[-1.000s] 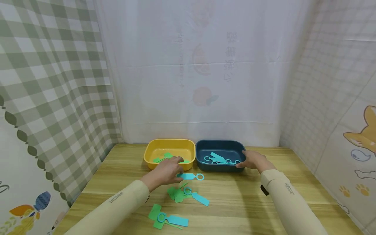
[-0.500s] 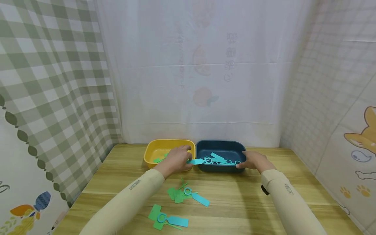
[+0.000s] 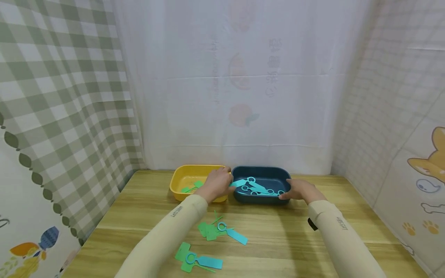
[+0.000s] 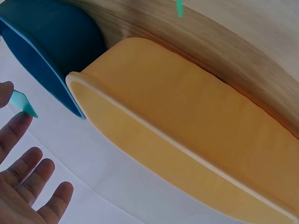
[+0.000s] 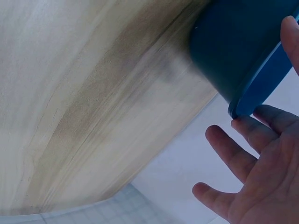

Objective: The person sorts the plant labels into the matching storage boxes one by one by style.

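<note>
My left hand (image 3: 216, 184) pinches a turquoise tag with a ring at one end (image 3: 240, 183) between thumb and index finger, over the left end of the dark blue bin (image 3: 260, 199). In the left wrist view the flat end of this tag (image 4: 22, 103) shows at the fingertips, with the other fingers spread. Inside the blue bin lie several similar turquoise tags (image 3: 259, 188). My right hand (image 3: 301, 189) touches the bin's right end, thumb at the front rim. The right wrist view shows its fingers (image 5: 247, 133) fairly straight and spread, fingertips at the rim.
A yellow bin (image 3: 178, 181) with green tags (image 3: 199, 183) stands left of the blue one. On the wooden table (image 3: 271, 247) lie two small piles mixing green tags (image 3: 211, 232) and turquoise tags (image 3: 237, 236). A white curtain (image 3: 194, 116) hangs behind the bins.
My left hand has lifted the turquoise tag from the table before the yellow bin and carried it up and right, over the blue bin. The right hand stays at the blue bin's end.
</note>
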`<state>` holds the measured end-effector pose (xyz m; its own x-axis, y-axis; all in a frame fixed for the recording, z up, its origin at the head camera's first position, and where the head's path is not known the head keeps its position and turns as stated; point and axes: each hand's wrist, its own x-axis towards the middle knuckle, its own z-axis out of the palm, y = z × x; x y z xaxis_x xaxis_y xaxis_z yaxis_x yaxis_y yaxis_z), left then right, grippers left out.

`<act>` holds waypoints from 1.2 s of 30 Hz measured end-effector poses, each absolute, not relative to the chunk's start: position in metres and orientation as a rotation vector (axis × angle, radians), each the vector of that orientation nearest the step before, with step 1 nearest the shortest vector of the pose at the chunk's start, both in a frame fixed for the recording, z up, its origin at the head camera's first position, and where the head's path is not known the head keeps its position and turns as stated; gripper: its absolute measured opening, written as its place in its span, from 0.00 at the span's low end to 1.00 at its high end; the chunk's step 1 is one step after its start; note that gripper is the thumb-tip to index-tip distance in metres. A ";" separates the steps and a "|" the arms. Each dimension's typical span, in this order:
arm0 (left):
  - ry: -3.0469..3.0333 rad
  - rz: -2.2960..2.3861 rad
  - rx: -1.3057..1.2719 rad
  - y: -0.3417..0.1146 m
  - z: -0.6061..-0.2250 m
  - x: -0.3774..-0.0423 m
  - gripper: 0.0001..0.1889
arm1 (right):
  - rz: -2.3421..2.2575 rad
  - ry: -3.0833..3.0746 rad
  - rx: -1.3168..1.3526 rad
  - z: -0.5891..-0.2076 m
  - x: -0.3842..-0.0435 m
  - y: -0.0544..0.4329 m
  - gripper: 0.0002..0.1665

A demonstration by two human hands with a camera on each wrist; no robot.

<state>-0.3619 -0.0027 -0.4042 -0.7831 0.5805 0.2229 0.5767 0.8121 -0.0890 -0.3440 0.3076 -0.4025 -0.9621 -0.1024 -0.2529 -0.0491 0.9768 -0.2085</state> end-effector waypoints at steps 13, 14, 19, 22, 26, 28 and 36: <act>-2.796 0.144 -0.808 0.021 -0.401 -0.364 0.15 | -0.264 2.837 -0.089 -0.401 -0.345 0.304 0.58; -2.800 0.141 -0.800 0.022 -0.401 -0.364 0.15 | -0.265 2.843 -0.081 -0.401 -0.344 0.303 0.58; -2.825 0.135 -0.762 0.027 -0.402 -0.367 0.16 | -0.276 2.863 -0.055 -0.401 -0.343 0.300 0.58; -2.836 0.125 -0.746 0.029 -0.403 -0.369 0.16 | -0.273 2.865 -0.053 -0.402 -0.343 0.299 0.59; -2.852 0.127 -0.721 0.033 -0.404 -0.371 0.16 | -0.269 2.865 -0.049 -0.403 -0.343 0.299 0.58; -2.862 0.141 -0.708 0.035 -0.405 -0.372 0.17 | -0.269 2.865 -0.047 -0.404 -0.344 0.299 0.57; -2.873 0.159 -0.642 0.044 -0.413 -0.373 0.19 | -0.273 2.868 -0.037 -0.406 -0.344 0.299 0.57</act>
<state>-0.3729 0.0440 -0.4133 -0.8875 0.4307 0.1637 0.4100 0.9003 -0.1461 -0.3444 0.2985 -0.4064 -0.9659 -0.0499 -0.2542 -0.0010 0.9820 -0.1891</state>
